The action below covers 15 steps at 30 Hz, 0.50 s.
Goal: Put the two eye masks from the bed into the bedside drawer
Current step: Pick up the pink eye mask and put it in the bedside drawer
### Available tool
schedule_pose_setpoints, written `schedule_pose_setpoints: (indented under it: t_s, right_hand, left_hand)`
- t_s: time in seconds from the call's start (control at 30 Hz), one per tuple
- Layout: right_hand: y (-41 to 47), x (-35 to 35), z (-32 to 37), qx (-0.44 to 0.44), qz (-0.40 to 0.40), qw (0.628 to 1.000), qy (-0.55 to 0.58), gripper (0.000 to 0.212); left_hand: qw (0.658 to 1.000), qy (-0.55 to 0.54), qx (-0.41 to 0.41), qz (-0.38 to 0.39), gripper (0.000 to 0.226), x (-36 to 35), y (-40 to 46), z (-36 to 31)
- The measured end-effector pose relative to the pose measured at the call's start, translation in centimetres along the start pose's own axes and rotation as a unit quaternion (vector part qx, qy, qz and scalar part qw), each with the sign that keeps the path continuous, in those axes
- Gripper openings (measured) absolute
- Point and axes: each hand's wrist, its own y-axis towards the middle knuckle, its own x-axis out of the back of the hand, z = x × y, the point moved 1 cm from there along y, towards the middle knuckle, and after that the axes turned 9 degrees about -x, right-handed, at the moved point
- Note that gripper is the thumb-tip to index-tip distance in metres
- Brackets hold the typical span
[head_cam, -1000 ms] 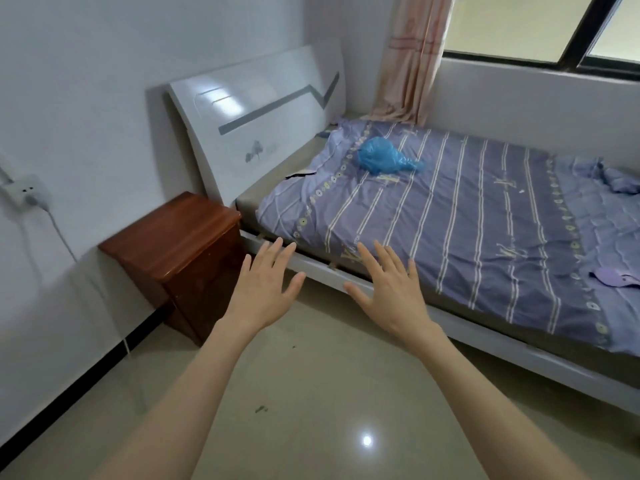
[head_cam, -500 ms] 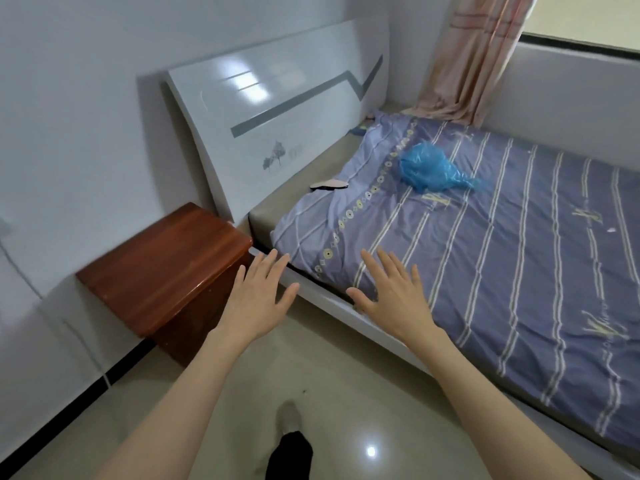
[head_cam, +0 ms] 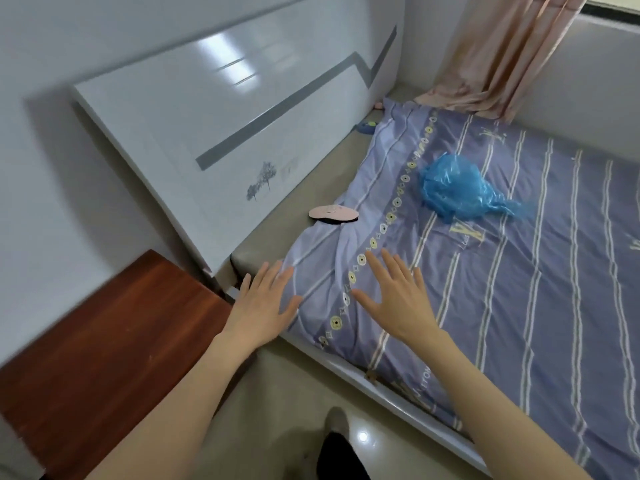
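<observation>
Fingers spread empty, pink eye mask beyond

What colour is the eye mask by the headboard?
Pale pink eye mask, dark underside edge; head view.

Bed with purple striped sheet. Pink eye mask on bare mattress strip by headboard, at 9 o'clock from crumpled blue plastic bag lying on sheet.

A pink eye mask lies flat on the bare mattress strip by the headboard, dark underside showing at its near edge, well beyond both empty, spread hands. The bedside cabinet stands left of the left hand.
</observation>
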Motion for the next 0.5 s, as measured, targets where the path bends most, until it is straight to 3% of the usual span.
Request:
schedule_pose_setpoints:
  t_s: [0.2, 0.5]
  right_hand:
    - [14.2, -4.6, -2.8, -0.005, 0.055, 0.998, -0.009, 0.069]
    - [33.8, -12.7, -6.6, -0.004, 0.110, 0.994, -0.009, 0.067]
  left_hand:
    - [0.998, 0.008, 0.009, 0.059, 0.056, -4.0, 12.2, 4.7]
    - [0.995, -0.030, 0.037, 0.090, 0.056, -10.4, 30.2, 10.9]
